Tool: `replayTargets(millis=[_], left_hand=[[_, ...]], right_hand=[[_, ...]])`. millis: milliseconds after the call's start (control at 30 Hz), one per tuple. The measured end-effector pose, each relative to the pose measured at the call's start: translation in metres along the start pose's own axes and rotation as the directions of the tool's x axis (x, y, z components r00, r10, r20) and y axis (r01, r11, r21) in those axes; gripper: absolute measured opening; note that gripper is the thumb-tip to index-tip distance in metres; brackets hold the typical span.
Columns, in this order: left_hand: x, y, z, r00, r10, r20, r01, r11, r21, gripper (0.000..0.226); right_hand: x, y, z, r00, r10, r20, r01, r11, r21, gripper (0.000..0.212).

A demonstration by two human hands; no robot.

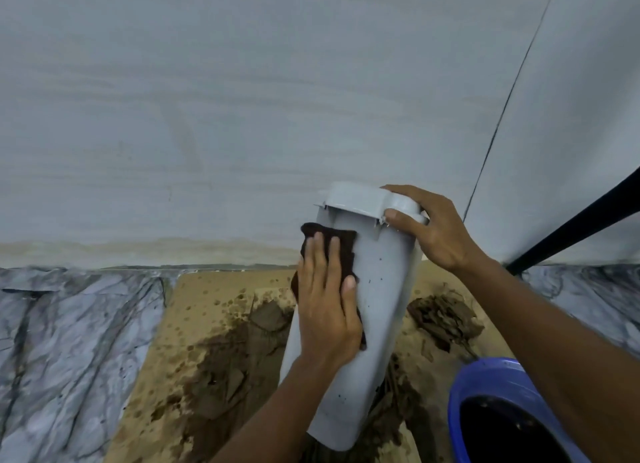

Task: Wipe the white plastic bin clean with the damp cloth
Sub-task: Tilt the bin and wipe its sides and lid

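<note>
Pressing flat on the cloth, the left grip lay with straight fingers and the thumb spread along the left side of the bin, pinching nothing. The dark cloth showed past the fingertips and under the palm's edge, just below the bin's flanged top end. The right grip was curled over that top end, thumb on the near face and fingers wrapped across the far edge, holding the bin. The bin leaned with its top toward the wall and its other end low and near the viewer; whether that low end touched anything could not be told. Small dark specks dotted its front.

Under it lay cardboard, stained brown, with a wet patch to the left of the bin and a heap of dirt to the right. The cardboard's far edge met the foot of the wall, and its left edge ran slantwise against the marbled floor. Room stood open on the left, over the cardboard and floor. On the right it was tighter: a blue bucket of dark water sat just beside the bin's lower part, below the right forearm, and a black pole slanted past beyond the right wrist.
</note>
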State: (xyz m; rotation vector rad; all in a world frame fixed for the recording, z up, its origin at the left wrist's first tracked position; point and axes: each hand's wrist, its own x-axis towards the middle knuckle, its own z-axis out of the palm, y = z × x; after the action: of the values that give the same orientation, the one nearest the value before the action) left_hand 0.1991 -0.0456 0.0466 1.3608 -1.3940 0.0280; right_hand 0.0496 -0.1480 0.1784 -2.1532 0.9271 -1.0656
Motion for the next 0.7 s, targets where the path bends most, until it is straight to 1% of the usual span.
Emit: replayTargets(millis=[33,67,100,133,167,200,267,333,400,433,533,567,633,667,700], left_hand=[[-0.006,0.003,0.005,0.995,0.084,0.054,-0.086,0.996,0.025,0.056],[-0.012,0.006,0.009,0.974,0.192,0.122,-0.199,0.978,0.054,0.055],[-0.017,0.007,0.012,0.935,0.298,0.194,-0.317,0.945,0.075,0.054],[-0.018,0.007,0.012,0.894,0.375,0.247,-0.405,0.910,0.084,0.054],[-0.014,0.005,0.012,0.878,0.402,0.260,-0.435,0.897,0.081,0.054],[-0.008,0.003,0.011,0.898,0.374,0.231,-0.400,0.913,0.075,0.055],[0.008,0.000,0.008,0.973,0.199,0.113,-0.208,0.976,0.067,0.057],[0.015,0.002,0.006,0.999,0.029,0.031,-0.031,0.998,0.060,0.058],[0.011,0.009,0.009,0.998,-0.055,0.001,0.055,0.997,0.054,0.059],[0.006,0.012,0.011,0.998,-0.065,0.003,0.065,0.997,0.048,0.059],[-0.012,0.013,0.013,0.999,-0.027,0.034,0.026,0.999,0.031,0.059],[-0.012,0.010,0.010,0.998,-0.049,0.030,0.048,0.999,0.021,0.059],[0.005,0.005,0.001,0.983,-0.182,0.008,0.182,0.983,-0.023,0.061],[0.020,0.004,-0.004,0.968,-0.250,0.017,0.250,0.967,-0.056,0.063],[0.035,0.002,-0.008,0.958,-0.284,0.049,0.287,0.955,-0.077,0.064]], right_hand=[[0.001,0.003,-0.002,1.000,0.004,-0.008,-0.004,1.000,0.014,0.043],[0.002,0.006,-0.003,1.000,0.011,-0.012,-0.011,0.999,0.033,0.043],[0.002,0.008,-0.004,1.000,0.016,-0.015,-0.015,0.999,0.052,0.042],[0.002,0.009,-0.005,1.000,0.017,-0.021,-0.015,0.998,0.065,0.042],[0.001,0.010,-0.005,0.999,0.017,-0.028,-0.015,0.997,0.071,0.042],[0.001,0.011,-0.005,0.999,0.019,-0.033,-0.016,0.997,0.074,0.041],[0.001,0.010,-0.003,0.999,0.020,-0.035,-0.017,0.997,0.075,0.042],[0.003,0.009,0.000,0.999,0.019,-0.032,-0.017,0.998,0.061,0.042],[0.004,0.008,0.003,0.999,0.013,-0.039,-0.011,0.998,0.057,0.042],[0.004,0.008,0.004,0.999,0.012,-0.043,-0.009,0.998,0.061,0.041],[0.005,0.009,0.004,0.998,0.014,-0.056,-0.010,0.997,0.082,0.041],[0.004,0.009,0.003,0.998,0.019,-0.059,-0.014,0.996,0.089,0.041],[0.003,0.009,0.002,0.998,0.029,-0.062,-0.022,0.994,0.105,0.042],[0.002,0.008,0.003,0.998,0.031,-0.060,-0.024,0.994,0.111,0.042],[0.001,0.007,0.003,0.998,0.032,-0.054,-0.026,0.993,0.116,0.041]])
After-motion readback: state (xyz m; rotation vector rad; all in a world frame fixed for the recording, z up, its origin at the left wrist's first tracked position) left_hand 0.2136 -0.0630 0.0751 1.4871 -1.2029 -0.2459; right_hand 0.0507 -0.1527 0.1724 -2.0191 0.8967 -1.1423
